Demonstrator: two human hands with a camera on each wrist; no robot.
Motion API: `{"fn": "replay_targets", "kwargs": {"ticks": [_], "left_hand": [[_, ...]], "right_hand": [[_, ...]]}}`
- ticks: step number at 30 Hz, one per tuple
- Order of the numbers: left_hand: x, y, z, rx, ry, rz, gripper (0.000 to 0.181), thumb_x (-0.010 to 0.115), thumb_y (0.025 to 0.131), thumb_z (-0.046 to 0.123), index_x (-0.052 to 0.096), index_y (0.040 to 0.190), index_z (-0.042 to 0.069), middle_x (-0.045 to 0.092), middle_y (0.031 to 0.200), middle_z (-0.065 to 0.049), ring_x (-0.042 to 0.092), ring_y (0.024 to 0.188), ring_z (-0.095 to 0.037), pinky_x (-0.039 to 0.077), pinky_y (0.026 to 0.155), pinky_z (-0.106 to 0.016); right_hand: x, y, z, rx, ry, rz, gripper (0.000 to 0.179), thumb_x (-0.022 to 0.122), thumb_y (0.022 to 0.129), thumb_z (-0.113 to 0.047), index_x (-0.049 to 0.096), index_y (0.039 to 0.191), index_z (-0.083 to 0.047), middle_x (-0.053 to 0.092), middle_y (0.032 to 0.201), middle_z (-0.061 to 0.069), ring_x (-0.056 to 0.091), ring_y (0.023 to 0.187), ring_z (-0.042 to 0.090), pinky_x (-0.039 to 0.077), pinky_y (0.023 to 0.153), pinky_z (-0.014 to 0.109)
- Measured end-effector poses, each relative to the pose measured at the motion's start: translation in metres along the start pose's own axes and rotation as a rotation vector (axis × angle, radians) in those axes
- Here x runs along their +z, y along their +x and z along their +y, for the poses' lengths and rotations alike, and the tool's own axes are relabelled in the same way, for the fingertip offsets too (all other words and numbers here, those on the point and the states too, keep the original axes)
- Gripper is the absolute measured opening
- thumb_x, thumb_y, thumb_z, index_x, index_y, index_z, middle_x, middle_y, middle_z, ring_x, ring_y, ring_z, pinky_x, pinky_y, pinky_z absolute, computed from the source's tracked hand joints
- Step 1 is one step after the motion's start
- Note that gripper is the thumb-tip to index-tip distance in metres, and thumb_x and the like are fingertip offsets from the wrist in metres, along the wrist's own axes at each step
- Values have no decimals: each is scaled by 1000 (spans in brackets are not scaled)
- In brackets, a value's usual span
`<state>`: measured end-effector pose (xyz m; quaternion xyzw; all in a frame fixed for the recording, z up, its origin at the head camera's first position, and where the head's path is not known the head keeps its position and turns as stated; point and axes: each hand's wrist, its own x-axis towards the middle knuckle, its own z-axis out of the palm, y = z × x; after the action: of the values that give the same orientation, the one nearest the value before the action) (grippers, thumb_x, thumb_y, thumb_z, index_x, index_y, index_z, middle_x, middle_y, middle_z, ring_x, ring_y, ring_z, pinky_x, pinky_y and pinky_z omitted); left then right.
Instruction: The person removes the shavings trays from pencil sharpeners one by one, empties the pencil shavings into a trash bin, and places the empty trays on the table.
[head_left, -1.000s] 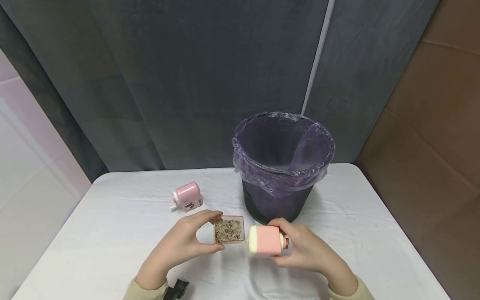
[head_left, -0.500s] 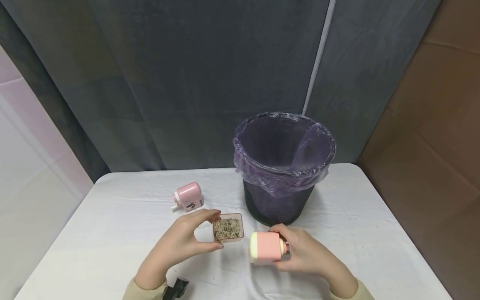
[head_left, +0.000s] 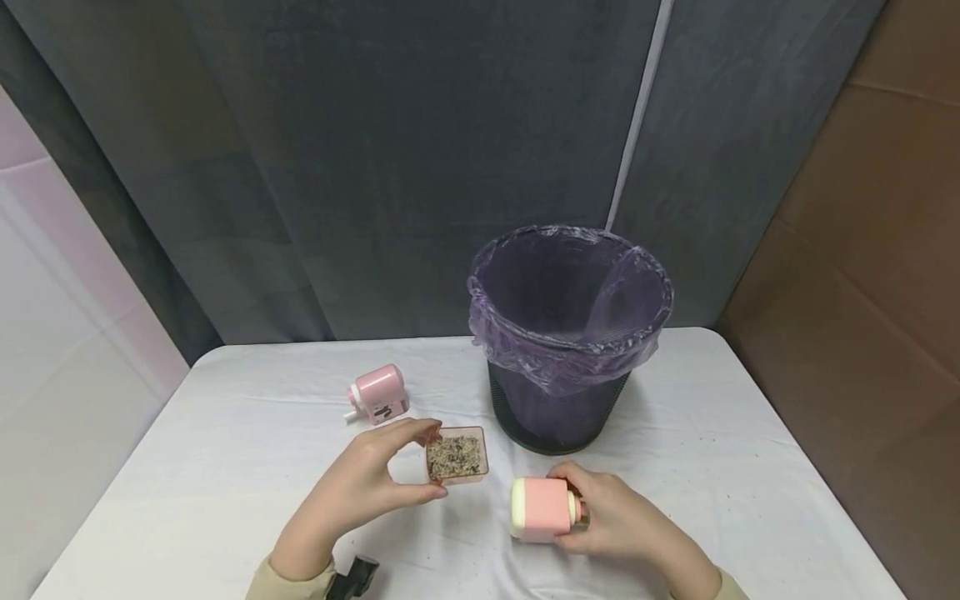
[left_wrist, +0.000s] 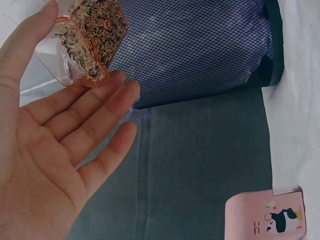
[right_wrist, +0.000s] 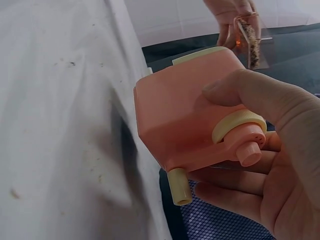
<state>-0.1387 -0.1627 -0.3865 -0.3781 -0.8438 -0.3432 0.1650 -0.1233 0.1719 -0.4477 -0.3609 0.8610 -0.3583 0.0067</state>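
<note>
My left hand (head_left: 371, 471) pinches a small clear reddish shavings drawer (head_left: 457, 477) between thumb and fingers. Pencil shavings (left_wrist: 100, 27) fill much of it, and its top faces up. To the right, my right hand (head_left: 618, 512) grips a coral and cream crank pencil sharpener (head_left: 546, 508), thumb on one side and fingers on the other. Its crank handle (right_wrist: 220, 152), with a cream knob, points toward my right palm. The sharpener and the drawer are apart. I cannot tell whether the sharpener touches the table.
A black mesh wastebasket (head_left: 558, 408) with a purple bag (head_left: 562, 362) over its rim stands behind both hands. A pink pencil sharpener (head_left: 378, 393) with a panda picture lies at the back left. White cloth covers the table (head_left: 247, 450). Small specks lie at the right.
My right hand has moved right and toward me with the coral sharpener, widening the gap to the drawer. The left hand and the drawer have barely shifted.
</note>
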Motion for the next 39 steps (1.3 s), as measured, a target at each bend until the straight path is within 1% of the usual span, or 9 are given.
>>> {"fn": "replay_targets", "kwargs": {"ticks": [4, 9, 16, 20, 27, 30, 35, 39], "left_hand": [[1, 0, 0, 1, 4, 12, 62, 87, 67, 26, 62, 118, 1, 67, 106, 3, 62, 90, -11, 52, 80, -34], [2, 1, 2, -4, 8, 31, 62, 88, 65, 25, 63, 116, 1, 67, 104, 3, 62, 89, -11, 52, 79, -34], [2, 1, 2, -19, 25, 34, 62, 88, 65, 26, 63, 116, 3, 67, 104, 4, 62, 89, -11, 52, 79, -34], [3, 1, 2, -20, 22, 38, 62, 88, 65, 26, 63, 116, 3, 67, 104, 5, 62, 89, -10, 52, 79, -34], [4, 2, 2, -1, -1, 55, 61, 88, 64, 25, 63, 116, 5, 67, 103, 5, 63, 91, -12, 52, 80, -33], [6, 3, 3, 5, -9, 67, 63, 88, 64, 26, 62, 117, 3, 67, 103, 3, 63, 93, -13, 52, 81, -34], [8, 3, 4, -1, -10, 84, 65, 87, 65, 27, 61, 119, 1, 67, 103, 2, 63, 94, -13, 53, 80, -35], [10, 3, 5, -11, -9, 85, 65, 87, 66, 28, 61, 120, 1, 67, 104, 2, 63, 94, -12, 53, 79, -34]], "right_hand": [[1, -3, 1, 27, 17, -14, 54, 83, 71, -21, 52, 116, -19, 61, 100, -13, 57, 84, 2, 51, 75, 27], [5, -6, 6, 39, 21, -19, 55, 83, 71, -21, 52, 115, -22, 61, 99, -14, 56, 82, 1, 50, 74, 26], [7, -10, 7, 88, 49, -50, 54, 83, 73, -25, 52, 117, -22, 61, 101, -13, 56, 84, 2, 49, 75, 26], [8, -11, 7, 99, 35, -39, 54, 83, 73, -27, 52, 118, -22, 62, 104, -13, 57, 88, 2, 50, 78, 29], [12, -14, 10, 87, -8, 3, 60, 83, 72, -27, 53, 123, -26, 62, 109, -15, 59, 94, 3, 50, 83, 31], [12, -16, 12, 71, -49, 16, 62, 83, 73, -31, 53, 127, -22, 62, 113, -12, 59, 97, 5, 50, 84, 33], [10, -22, 13, 48, -116, 19, 70, 77, 78, -42, 50, 135, -11, 62, 120, -3, 60, 103, 10, 51, 85, 36], [5, -27, 12, 36, -155, 3, 69, 73, 82, -44, 49, 137, -9, 63, 120, 0, 61, 103, 11, 52, 84, 37]]}}
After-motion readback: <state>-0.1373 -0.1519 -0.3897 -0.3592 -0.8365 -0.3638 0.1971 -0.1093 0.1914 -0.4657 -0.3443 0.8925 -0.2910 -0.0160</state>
